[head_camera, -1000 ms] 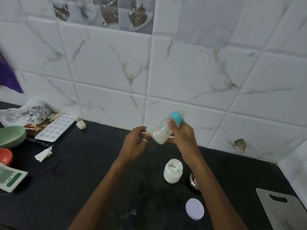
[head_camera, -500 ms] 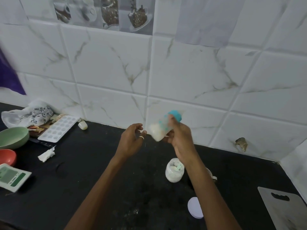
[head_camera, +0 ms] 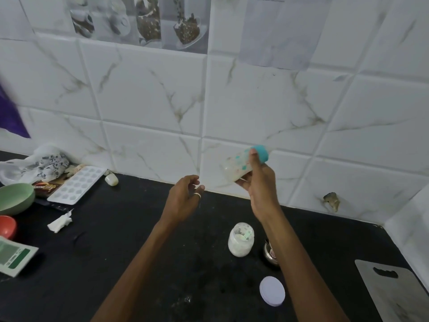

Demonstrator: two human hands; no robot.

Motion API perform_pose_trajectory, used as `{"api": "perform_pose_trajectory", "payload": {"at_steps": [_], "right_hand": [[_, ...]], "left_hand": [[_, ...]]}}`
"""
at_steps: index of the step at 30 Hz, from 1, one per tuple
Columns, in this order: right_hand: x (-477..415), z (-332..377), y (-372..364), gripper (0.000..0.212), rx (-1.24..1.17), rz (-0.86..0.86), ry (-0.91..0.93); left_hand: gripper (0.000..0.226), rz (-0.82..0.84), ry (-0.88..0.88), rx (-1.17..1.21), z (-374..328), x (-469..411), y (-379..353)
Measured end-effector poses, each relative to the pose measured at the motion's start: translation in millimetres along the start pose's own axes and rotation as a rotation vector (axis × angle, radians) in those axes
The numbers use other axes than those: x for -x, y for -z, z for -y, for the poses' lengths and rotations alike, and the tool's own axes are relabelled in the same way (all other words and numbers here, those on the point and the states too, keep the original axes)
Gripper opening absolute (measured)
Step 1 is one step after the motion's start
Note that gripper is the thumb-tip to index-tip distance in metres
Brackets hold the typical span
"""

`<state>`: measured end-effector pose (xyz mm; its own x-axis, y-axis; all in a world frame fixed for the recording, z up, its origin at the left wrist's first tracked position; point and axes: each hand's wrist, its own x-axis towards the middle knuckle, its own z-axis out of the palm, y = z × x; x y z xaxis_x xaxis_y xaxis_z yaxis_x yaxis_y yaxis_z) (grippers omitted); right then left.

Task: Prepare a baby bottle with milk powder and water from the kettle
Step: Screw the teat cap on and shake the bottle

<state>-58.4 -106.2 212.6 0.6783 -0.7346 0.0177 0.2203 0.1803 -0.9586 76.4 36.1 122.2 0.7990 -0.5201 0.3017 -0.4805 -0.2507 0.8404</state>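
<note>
One black counter (head_camera: pixel 116 252), backed by a white marble-pattern tiled wall (head_camera: pixel 151 89). One baby bottle (head_camera: pixel 238 166): held in the air above the counter's back edge, right of centre, tilted with its teal cap (head_camera: pixel 261 154) up to the right and its base down to the left; milky white contents; outline blurred. The right hand (head_camera: pixel 261 184): fingers and thumb curled round the bottle near its cap end, a full grasp. The left hand (head_camera: pixel 182 198): raised just left of the bottle and apart from it, fingers loosely bent, holding nothing; a ring on one finger. One glass jar (head_camera: pixel 240 239): upright, uncapped, white powder inside, standing on the counter below the bottle, just left of the right forearm. One white round lid (head_camera: pixel 272 291): flat on the counter, nearer the front edge than the jar. One small steel vessel (head_camera: pixel 270 253): just right of the jar, largely hidden by the forearm, possibly a cup. One grey cutting board (head_camera: pixel 394 291): flat at the right edge. Left end of the counter: a white ice tray (head_camera: pixel 76 184) near the back edge, a patterned cloth (head_camera: pixel 34 162) against the wall, a green bowl (head_camera: pixel 14 197), a red bowl (head_camera: pixel 7 226) and a green-and-white packet (head_camera: pixel 14 254) along the left edge, and crumpled white paper (head_camera: pixel 60 223) near them.
</note>
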Motion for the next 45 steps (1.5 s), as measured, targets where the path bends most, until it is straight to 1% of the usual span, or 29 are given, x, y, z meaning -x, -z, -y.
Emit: {"api": "perform_pose_trajectory", "payload": {"at_steps": [3, 4, 5, 7, 8, 9, 10, 11, 13, 14, 15, 18, 20, 21, 24, 25, 26, 29, 30, 31, 34, 35, 36, 38, 39, 40, 41, 44, 45], "right_hand": [[10, -15, -4, 0.041, 0.34, 0.195, -0.004], [11, -17, -3, 0.044, 0.393, 0.217, 0.005], [10, -16, -2, 0.051, 0.387, 0.203, 0.024], [5, -10, 4, 0.061, 0.19, 0.091, 0.007], [0, -6, 6, 0.059, 0.087, 0.031, 0.001], [-1, -5, 6, 0.054, 0.046, -0.001, 0.012], [0, -3, 5, 0.047, 0.084, 0.002, 0.027], [2, -5, 3, 0.043, 0.176, 0.038, 0.035], [4, -15, 1, 0.044, 0.422, 0.156, 0.031], [3, -18, 1, 0.045, 0.48, 0.173, 0.028], [0, -18, 3, 0.046, 0.459, 0.156, 0.029], [-13, -5, 11, 0.051, 0.149, -0.027, -0.011], [-18, -3, 10, 0.051, 0.048, -0.103, 0.007], [-16, -4, 5, 0.048, 0.077, -0.084, 0.017], [-10, -17, -5, 0.042, 0.328, 0.104, 0.001], [-11, -18, -3, 0.044, 0.333, 0.109, 0.009], [-14, -15, 0, 0.047, 0.278, 0.071, 0.012], [-26, -4, 10, 0.054, -0.011, -0.14, 0.029], [-26, -3, 9, 0.052, -0.021, -0.159, 0.046], [-23, -4, 5, 0.049, 0.029, -0.13, 0.056], [-12, -21, -5, 0.039, 0.392, 0.077, 0.055], [-11, -23, -3, 0.036, 0.429, 0.087, 0.074], [-13, -21, 1, 0.036, 0.385, 0.054, 0.084], [-21, -11, 11, 0.046, 0.143, -0.09, 0.06], [-24, -8, 14, 0.048, 0.072, -0.155, 0.064], [-25, -6, 15, 0.049, 0.074, -0.171, 0.078], [-22, -6, 11, 0.052, 0.123, -0.135, 0.087], [-8, -20, 1, 0.063, 0.441, 0.105, 0.058], [-7, -21, 2, 0.062, 0.457, 0.117, 0.074]], "left_hand": [[0.044, 0.032, -0.025, -0.032, 1, -2, -1], [0.046, 0.038, -0.032, -0.036, 1, -2, -1], [0.044, 0.034, -0.032, -0.029, 1, -3, -2], [0.039, 0.018, -0.032, -0.007, 1, -3, -4], [0.037, 0.013, -0.038, 0.004, 2, -3, -5], [0.037, 0.012, -0.041, 0.005, 3, -3, -6], [0.037, 0.007, -0.049, 0.006, 4, -4, -6], [0.038, 0.008, -0.051, 0.001, 5, -5, -6], [0.044, 0.017, -0.062, -0.012, 6, -8, -7], [0.045, 0.022, -0.066, -0.015, 5, -8, -8], [0.043, 0.019, -0.066, -0.012, 2, -9, -8], [0.034, -0.006, -0.056, 0.02, -5, -11, -8], [0.035, -0.011, -0.052, 0.026, -6, -14, -8], [0.035, -0.015, -0.054, 0.024, -6, -16, -7], [0.037, -0.015, -0.083, 0.004, -5, -22, -6], [0.037, -0.016, -0.087, -0.001, -5, -22, -6], [0.036, -0.023, -0.082, -0.005, -6, -22, -6], [0.037, -0.046, -0.073, -0.01, -5, -20, -5], [0.038, -0.048, -0.09, -0.026, -4, -20, -5], [0.04, -0.049, -0.116, -0.055, -4, -19, -3], [0.047, -0.058, -0.228, -0.185, -5, -21, -2], [0.051, -0.065, -0.256, -0.231, -6, -22, -2], [0.054, -0.071, -0.27, -0.267, -6, -23, -2], [0.058, -0.075, -0.271, -0.305, -7, -21, 1], [0.059, -0.072, -0.267, -0.306, -7, -21, 1], [0.06, -0.069, -0.26, -0.303, -6, -20, 2], [0.06, -0.067, -0.251, -0.297, -6, -20, 2], [0.06, -0.055, -0.218, -0.272, -7, -20, 1], [0.06, -0.05, -0.212, -0.262, -8, -19, 0]]}}
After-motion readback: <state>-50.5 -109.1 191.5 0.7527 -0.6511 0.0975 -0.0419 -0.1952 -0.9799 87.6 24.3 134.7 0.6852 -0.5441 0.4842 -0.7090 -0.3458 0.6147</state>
